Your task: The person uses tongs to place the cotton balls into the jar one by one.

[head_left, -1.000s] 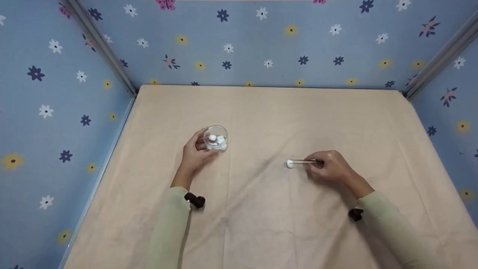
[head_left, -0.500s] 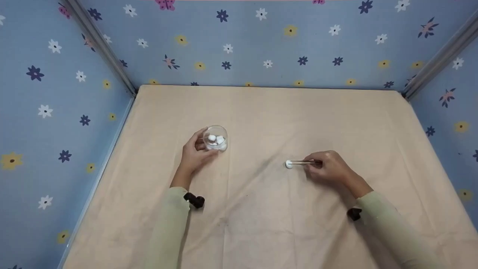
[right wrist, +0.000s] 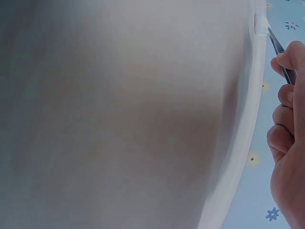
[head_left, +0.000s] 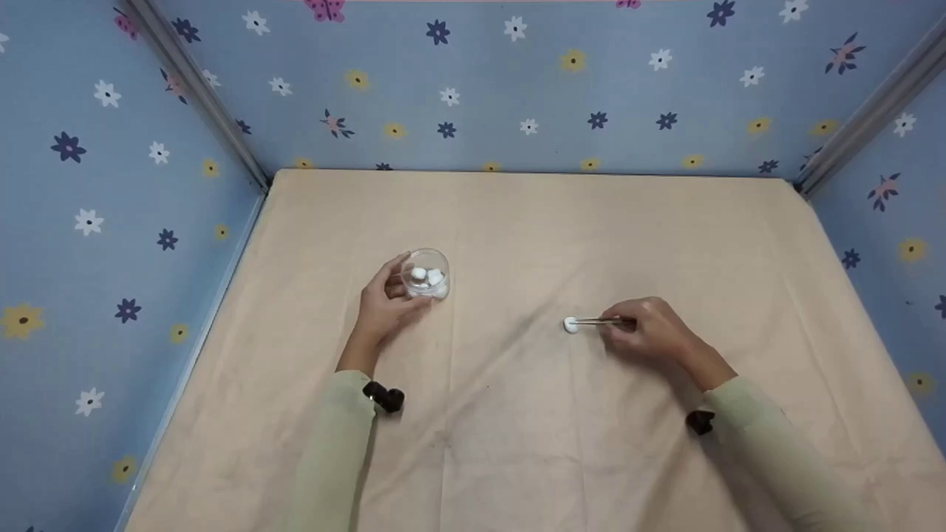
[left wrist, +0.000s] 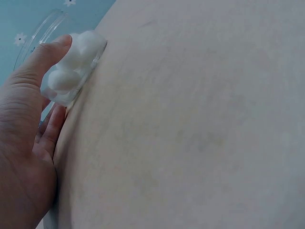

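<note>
On the left side of the cloth, my left hand (head_left: pixel 380 307) grips a small clear round jar (head_left: pixel 446 279), thumb on the near side and fingers round the far side. Several white cotton balls (left wrist: pixel 88 45) lie inside it, seen through its wall in the left wrist view. To the right, my right hand (head_left: pixel 654 326) pinches a pair of metal tweezers (head_left: pixel 600 321) that point left. A single cotton ball (head_left: pixel 570 325) sits between the tweezer tips, at or just above the cloth; which of the two I cannot tell. The right wrist view shows the tweezers (right wrist: pixel 277 44) and cotton ball (right wrist: pixel 261 26) at its upper right edge.
A beige cloth (head_left: pixel 510 222) with creases covers the table. Blue flowered panels (head_left: pixel 488 89) stand at the back and both sides, joined by grey metal posts (head_left: pixel 199 96). Small black cameras (head_left: pixel 384 397) are worn at both wrists.
The tweezer arms have drawn closer together on the cotton ball, which looks a little narrower. The left hand and the jar have stayed in place.
</note>
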Tool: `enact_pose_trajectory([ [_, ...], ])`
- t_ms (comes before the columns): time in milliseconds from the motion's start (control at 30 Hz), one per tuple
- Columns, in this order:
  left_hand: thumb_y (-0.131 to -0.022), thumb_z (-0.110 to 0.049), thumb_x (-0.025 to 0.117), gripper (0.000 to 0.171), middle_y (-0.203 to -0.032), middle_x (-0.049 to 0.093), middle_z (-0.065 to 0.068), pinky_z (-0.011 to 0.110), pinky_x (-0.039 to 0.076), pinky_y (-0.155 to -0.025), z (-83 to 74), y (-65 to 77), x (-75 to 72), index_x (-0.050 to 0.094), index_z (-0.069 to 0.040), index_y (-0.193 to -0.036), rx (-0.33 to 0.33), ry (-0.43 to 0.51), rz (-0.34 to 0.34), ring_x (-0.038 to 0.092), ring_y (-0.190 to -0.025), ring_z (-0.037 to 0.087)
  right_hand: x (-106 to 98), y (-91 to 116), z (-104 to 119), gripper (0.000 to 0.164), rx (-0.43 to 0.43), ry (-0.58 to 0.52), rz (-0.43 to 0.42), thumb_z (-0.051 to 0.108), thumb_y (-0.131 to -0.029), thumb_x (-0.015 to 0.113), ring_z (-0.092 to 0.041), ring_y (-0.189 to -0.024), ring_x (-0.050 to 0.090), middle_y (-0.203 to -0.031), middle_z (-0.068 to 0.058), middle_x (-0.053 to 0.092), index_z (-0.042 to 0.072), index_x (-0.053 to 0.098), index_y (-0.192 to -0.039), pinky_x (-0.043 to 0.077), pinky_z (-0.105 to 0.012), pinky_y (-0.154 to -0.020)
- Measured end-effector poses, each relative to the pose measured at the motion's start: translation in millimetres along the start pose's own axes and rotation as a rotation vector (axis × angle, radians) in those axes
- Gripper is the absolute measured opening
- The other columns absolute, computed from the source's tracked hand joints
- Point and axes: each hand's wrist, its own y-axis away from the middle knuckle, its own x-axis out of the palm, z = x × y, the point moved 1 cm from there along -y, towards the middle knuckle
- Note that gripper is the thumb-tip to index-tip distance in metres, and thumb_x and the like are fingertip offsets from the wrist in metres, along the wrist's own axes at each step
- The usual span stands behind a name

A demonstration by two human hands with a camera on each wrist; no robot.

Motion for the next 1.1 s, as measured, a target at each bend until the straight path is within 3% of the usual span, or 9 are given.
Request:
enact_pose_trajectory([
  [333, -0.088, -0.006, 0.096, 0.094, -0.155, 0.06, 0.017, 0.019, 0.056, -0.102, 1.7, -2.1, 0.3, 0.052, -0.021, -0.169, 0.009, 0.003, 0.003, 0.066, -0.129, 0.029, -2, 1, -1, 0.008, -0.045, -0.001, -0.037, 0.005, -0.091, 0.087, -0.004, -0.069, 0.059, -0.083, -0.004, 0.083, 0.006, 0.088, -0.099, 0.051, -0.027, -0.064],
  [700, -0.088, -0.005, 0.096, 0.095, -0.156, 0.061, 0.016, 0.012, 0.056, -0.097, 2.7, -2.2, 0.1, 0.051, -0.021, -0.17, 0.011, 0.004, 0.004, 0.067, -0.128, 0.028, -6, -3, -3, 0.011, -0.09, -0.004, -0.122, 0.0, -0.088, 0.086, -0.007, -0.066, 0.063, -0.083, -0.008, 0.084, 0.004, 0.088, -0.098, 0.047, -0.016, -0.064],
  [1100, -0.089, -0.006, 0.096, 0.094, -0.154, 0.061, 0.017, 0.017, 0.058, -0.099, 1.9, -1.5, 0.3, 0.05, -0.021, -0.17, 0.011, -0.023, -0.003, 0.068, -0.127, 0.028, -18, -16, -2, 0.015, -0.145, -0.022, -0.172, -0.006, -0.086, 0.082, -0.013, -0.063, 0.066, -0.083, -0.012, 0.085, 0.001, 0.087, -0.099, 0.049, -0.02, -0.06],
])
